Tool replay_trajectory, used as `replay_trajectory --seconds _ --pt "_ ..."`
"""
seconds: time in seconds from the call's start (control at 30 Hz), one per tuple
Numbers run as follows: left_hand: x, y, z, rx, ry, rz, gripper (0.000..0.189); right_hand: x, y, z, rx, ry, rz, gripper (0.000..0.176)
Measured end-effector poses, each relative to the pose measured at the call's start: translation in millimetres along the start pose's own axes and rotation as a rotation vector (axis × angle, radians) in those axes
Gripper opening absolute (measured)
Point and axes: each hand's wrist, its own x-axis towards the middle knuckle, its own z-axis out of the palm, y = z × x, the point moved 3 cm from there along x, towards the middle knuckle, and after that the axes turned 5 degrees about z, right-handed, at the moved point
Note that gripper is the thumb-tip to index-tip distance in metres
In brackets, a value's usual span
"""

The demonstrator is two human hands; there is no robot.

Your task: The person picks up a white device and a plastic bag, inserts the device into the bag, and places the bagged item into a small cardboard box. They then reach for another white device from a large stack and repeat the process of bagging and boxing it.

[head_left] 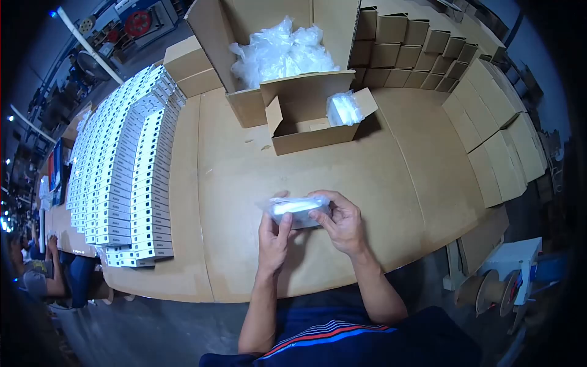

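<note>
Low over the near middle of the table, my left hand point(273, 241) and my right hand point(344, 225) grip a white package in clear plastic wrap point(298, 208) from its two ends. Both thumbs press on its near face, and the fingers curl round behind it. What lies inside the plastic cannot be made out. Beyond my hands stands an open small cardboard box point(315, 139) with its flaps up. Another plastic-wrapped white package point(345, 110) sits in that box at its right end.
A large open carton point(247, 107) behind holds a heap of clear plastic bags point(284, 52). White slim boxes point(151, 202) are stacked in rows on the left. Brown cartons point(483, 116) line the table's point(244, 183) right side. A spool machine point(489, 290) stands lower right; a person point(43, 275) sits far left.
</note>
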Motion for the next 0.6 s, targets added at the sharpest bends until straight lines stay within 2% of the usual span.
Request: replay_trajectory --seconds 0.03,0.07,0.1,0.2,0.3,0.43,0.53,0.6 --pt "-1.8 -0.8 0.1 -0.061 -0.024 -0.102 0.04 0.3 -1.2 -1.1 -0.012 -0.013 -0.013 0.024" --pt "-2.6 2.0 3.5 -0.069 0.015 -0.08 0.029 0.8 -2.7 -3.2 -0.025 -0.029 -0.026 0.02" --pt "-2.9 3.1 5.3 -0.083 0.034 -0.071 0.027 1.0 -4.1 -4.6 -0.038 -0.047 -0.037 0.017" --pt "-1.9 3.7 5.1 -0.113 0.097 -0.072 0.025 -1.0 -12.2 -5.0 -0.027 -0.003 0.156 0.017" --pt "-3.2 2.5 0.7 -0.108 0.166 -0.119 0.026 -2.4 -10.6 -12.6 -0.003 0.071 0.197 0.017" --pt "-0.7 -0.5 -8.7 -0.076 0.215 -0.1 0.03 -5.3 -19.7 -24.0 0.362 0.203 0.081 0.014" --pt "1.0 -0.1 -10.2 -0.071 0.214 -0.092 0.029 -8.9 -15.3 -17.8 0.123 0.009 -0.055 0.011" --pt "1.6 0.8 -4.4 -0.079 0.197 -0.097 0.026 -8.3 -7.4 -9.7 -0.079 -0.067 -0.115 0.024"
